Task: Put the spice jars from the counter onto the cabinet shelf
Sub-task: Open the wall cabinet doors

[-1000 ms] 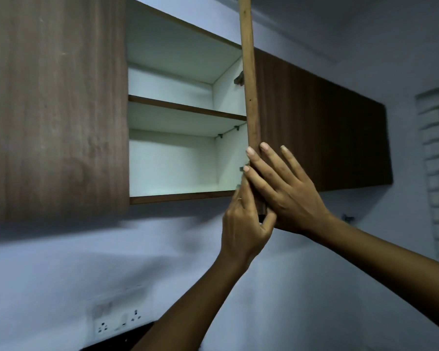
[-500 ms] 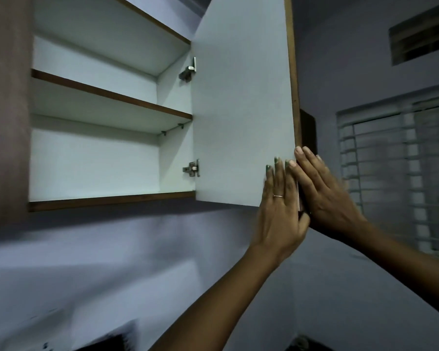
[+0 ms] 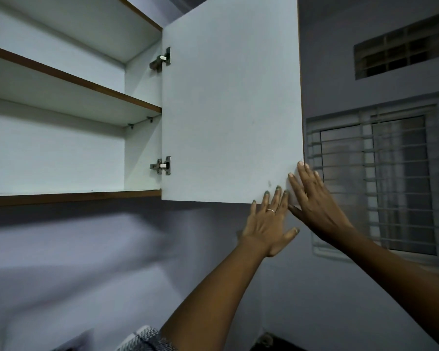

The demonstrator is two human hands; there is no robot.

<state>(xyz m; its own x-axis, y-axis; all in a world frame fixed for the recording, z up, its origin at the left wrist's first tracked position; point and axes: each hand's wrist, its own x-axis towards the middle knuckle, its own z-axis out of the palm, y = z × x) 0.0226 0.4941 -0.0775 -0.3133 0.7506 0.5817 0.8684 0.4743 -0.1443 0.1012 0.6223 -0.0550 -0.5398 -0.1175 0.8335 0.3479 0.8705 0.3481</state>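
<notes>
White laminate shelves (image 3: 69, 97) stand bare inside the wall cabinet; no spice jars or counter are in view. At the open door (image 3: 228, 105), the left hand (image 3: 269, 224) and right hand (image 3: 314, 203) lie flat, fingers (image 3: 278, 196) spread, holding nothing. Pushed harder, the door could strain its hinges (image 3: 161, 165).
</notes>
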